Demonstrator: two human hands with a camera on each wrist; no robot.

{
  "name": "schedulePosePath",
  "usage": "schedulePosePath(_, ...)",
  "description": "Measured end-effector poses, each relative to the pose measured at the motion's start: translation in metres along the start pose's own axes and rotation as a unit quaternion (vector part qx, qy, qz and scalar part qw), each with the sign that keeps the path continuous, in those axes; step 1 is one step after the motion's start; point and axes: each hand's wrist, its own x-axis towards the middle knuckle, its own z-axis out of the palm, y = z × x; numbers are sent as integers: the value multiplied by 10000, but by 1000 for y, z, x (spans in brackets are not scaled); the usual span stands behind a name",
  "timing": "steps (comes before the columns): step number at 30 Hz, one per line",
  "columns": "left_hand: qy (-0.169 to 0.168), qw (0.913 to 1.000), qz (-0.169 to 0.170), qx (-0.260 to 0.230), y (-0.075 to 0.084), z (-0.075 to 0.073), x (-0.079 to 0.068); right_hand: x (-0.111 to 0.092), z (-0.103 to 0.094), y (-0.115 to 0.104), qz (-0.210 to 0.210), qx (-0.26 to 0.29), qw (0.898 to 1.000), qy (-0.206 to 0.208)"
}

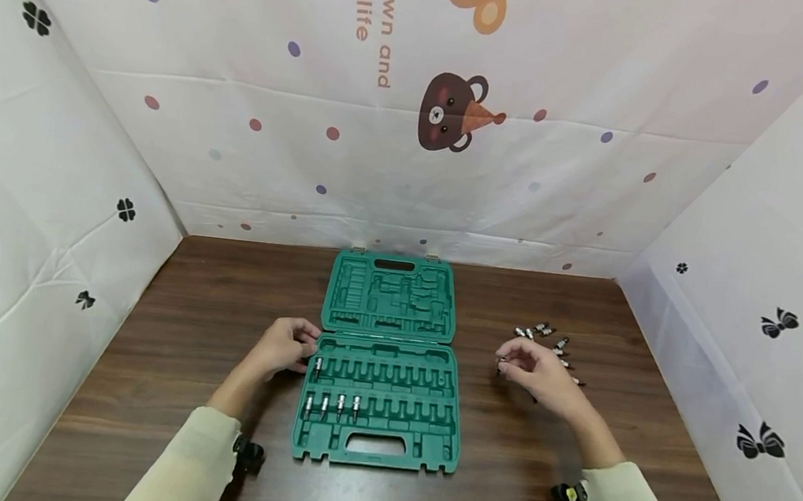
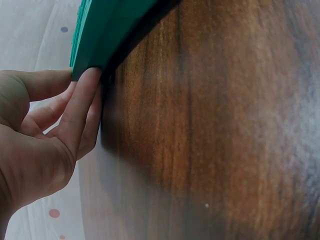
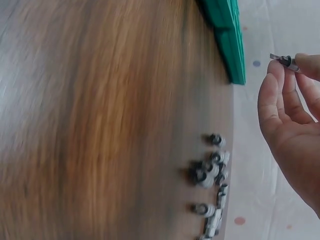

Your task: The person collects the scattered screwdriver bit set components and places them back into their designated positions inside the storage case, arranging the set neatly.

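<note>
A green socket case lies unfolded on the table, its lid laid back. My left hand pinches the left edge of the case's lower half between thumb and fingers, closely seen in the left wrist view. Several bit sockets sit in the left part of the case's front row, with one more socket at the left end of the row behind. Right of the case, my right hand is raised and pinches a bit socket with a flat tip between thumb and fingers.
Several loose bit sockets lie scattered on the wooden table, beyond and beside my right hand. White printed sheets form walls at the back and both sides. A carry-handle opening is cut in the case's front.
</note>
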Motion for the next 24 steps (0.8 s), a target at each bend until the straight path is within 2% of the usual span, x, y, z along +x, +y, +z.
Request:
schedulePosePath(7, 2, 10000, -20, -3, 0, 0, 1, 9, 10, -10, -138, 268, 9994, -167)
schedulePosePath(13, 16, 10000, -46, 21, 2, -1, -1, 17, 21, -22, -264, 266, 9985, -389)
schedulePosePath(24, 11, 10000, -39, -6, 2, 0, -1, 28, 41, -41, -372, 613, 9927, -967)
